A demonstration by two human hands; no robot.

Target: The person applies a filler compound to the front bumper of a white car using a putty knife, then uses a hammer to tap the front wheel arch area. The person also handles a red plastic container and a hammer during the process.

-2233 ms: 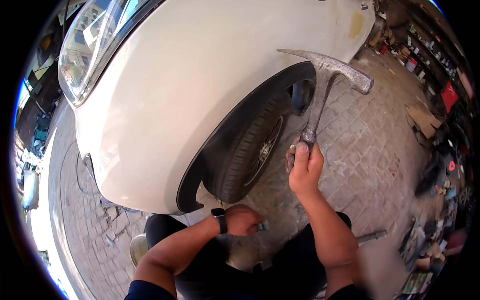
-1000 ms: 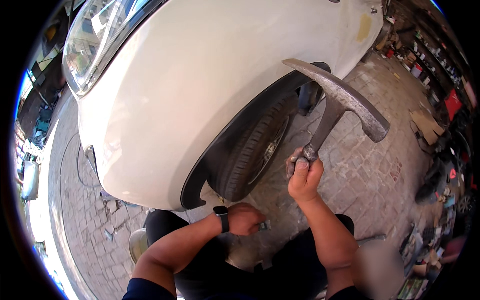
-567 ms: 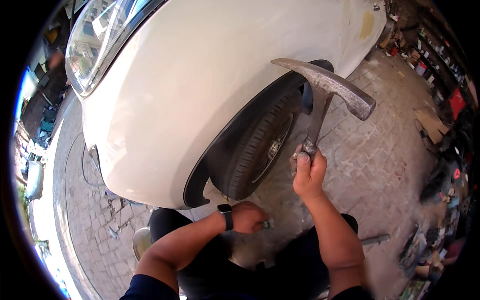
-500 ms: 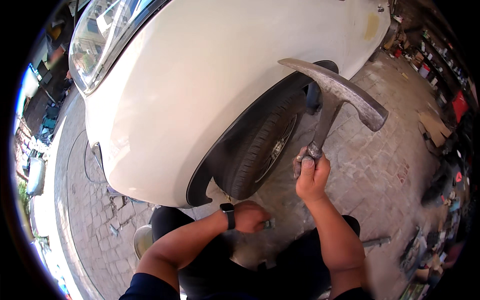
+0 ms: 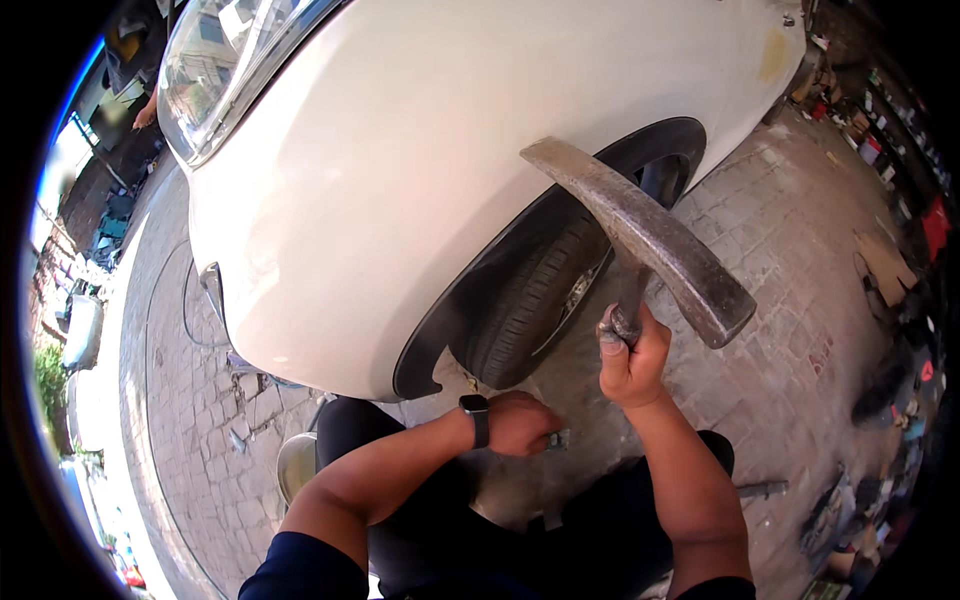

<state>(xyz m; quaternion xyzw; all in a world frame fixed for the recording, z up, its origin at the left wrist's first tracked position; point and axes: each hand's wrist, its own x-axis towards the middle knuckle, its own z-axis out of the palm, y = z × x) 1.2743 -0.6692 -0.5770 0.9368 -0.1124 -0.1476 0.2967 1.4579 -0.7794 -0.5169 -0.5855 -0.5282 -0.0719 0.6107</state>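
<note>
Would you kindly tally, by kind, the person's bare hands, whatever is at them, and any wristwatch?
Bare left hand and bare right hand: 2
Grey metal hammer in the right hand: 1
Small grey-green object at the left hand: 1
Black wristwatch: 1
Total: 5

The hammer (image 5: 645,232) is scuffed metal, the fender (image 5: 370,190) glossy, the tyre (image 5: 528,308) matt.

Hammer handle (image 5: 629,290) partly hidden by right hand (image 5: 636,368); car (image 5: 330,220) cropped.

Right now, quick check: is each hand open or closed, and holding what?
Left hand: closed on a small object, mostly hidden, kind unclear.
Right hand: closed around the handle of a metal hammer.
</note>
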